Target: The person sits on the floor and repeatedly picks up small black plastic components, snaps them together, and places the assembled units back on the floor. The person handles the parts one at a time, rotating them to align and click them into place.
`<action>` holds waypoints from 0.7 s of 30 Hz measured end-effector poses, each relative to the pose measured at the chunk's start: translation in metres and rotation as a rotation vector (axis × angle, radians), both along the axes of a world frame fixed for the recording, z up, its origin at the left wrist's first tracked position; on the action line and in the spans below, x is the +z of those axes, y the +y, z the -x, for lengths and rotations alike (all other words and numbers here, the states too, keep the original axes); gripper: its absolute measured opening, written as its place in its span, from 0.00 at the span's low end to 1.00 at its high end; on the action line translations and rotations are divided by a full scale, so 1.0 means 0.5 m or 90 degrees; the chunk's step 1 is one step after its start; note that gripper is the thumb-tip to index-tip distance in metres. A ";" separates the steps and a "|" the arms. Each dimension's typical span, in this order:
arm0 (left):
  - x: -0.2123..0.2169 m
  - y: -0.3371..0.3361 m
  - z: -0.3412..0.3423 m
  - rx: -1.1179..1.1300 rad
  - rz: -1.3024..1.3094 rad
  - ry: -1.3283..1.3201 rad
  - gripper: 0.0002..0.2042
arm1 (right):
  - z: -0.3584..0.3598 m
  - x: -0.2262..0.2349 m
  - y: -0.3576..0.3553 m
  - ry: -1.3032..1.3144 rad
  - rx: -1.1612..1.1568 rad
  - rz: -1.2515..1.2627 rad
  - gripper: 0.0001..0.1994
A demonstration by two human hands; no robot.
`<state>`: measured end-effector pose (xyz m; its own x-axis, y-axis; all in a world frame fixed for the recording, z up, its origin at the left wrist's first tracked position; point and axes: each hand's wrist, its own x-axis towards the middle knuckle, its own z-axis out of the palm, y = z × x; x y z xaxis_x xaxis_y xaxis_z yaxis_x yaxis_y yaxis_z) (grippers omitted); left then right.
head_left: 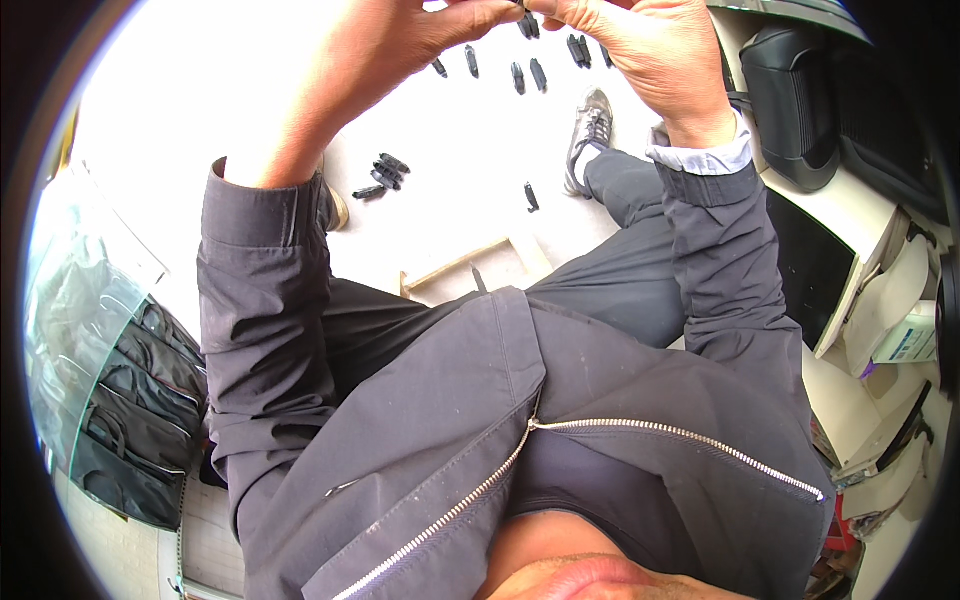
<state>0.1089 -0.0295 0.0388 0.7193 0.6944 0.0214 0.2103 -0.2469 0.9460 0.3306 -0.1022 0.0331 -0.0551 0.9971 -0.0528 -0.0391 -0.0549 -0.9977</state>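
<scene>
Well, two hands (395, 42) (660, 48) (dozen-odd black pieces (538, 75))

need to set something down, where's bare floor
Floor looks bare between the clustered black pieces and lone piece, beyond the wooden frame; also between the lone piece and the scattered pieces. It's crowded among the latter. Glare veils the left.

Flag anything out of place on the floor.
One black piece looks astray: it lies alone on the floor, away from the cluster left of it and the farther pieces. No spill shows.
</scene>
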 end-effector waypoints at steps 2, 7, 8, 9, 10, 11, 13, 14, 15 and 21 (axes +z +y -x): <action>-0.001 0.000 0.001 -0.005 -0.027 -0.018 0.12 | 0.006 -0.004 0.006 0.006 0.009 -0.016 0.14; -0.027 -0.005 0.005 0.001 -0.066 -0.005 0.13 | 0.015 -0.009 -0.007 0.117 0.016 0.080 0.18; -0.031 -0.001 0.002 -0.012 -0.106 -0.013 0.14 | 0.023 -0.014 -0.001 -0.069 -0.031 -0.040 0.13; -0.030 -0.002 0.001 -0.001 -0.117 -0.030 0.13 | 0.016 -0.008 -0.007 -0.024 -0.008 -0.038 0.13; -0.026 -0.002 0.003 0.023 -0.084 0.023 0.12 | 0.014 -0.004 -0.015 0.026 0.000 -0.041 0.13; -0.018 -0.001 0.005 0.023 -0.085 0.036 0.13 | 0.014 -0.003 -0.008 -0.030 0.006 -0.004 0.13; 0.003 0.001 0.011 0.019 -0.093 0.109 0.13 | 0.019 0.001 -0.001 -0.092 0.017 -0.069 0.14; 0.014 0.000 0.014 0.022 -0.101 0.162 0.13 | 0.023 0.004 -0.003 -0.136 0.013 -0.087 0.14; 0.024 0.001 0.017 0.001 -0.105 0.140 0.13 | 0.020 0.008 -0.007 -0.141 0.019 -0.132 0.14; 0.033 -0.006 0.009 0.021 0.002 0.121 0.11 | 0.018 0.003 -0.014 -0.105 -0.023 -0.152 0.12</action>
<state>0.1046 -0.0327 0.0551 0.6875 0.7171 -0.1143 0.3925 -0.2345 0.8894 0.3215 -0.1094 0.0348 -0.0290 0.9836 0.1780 0.1276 0.1803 -0.9753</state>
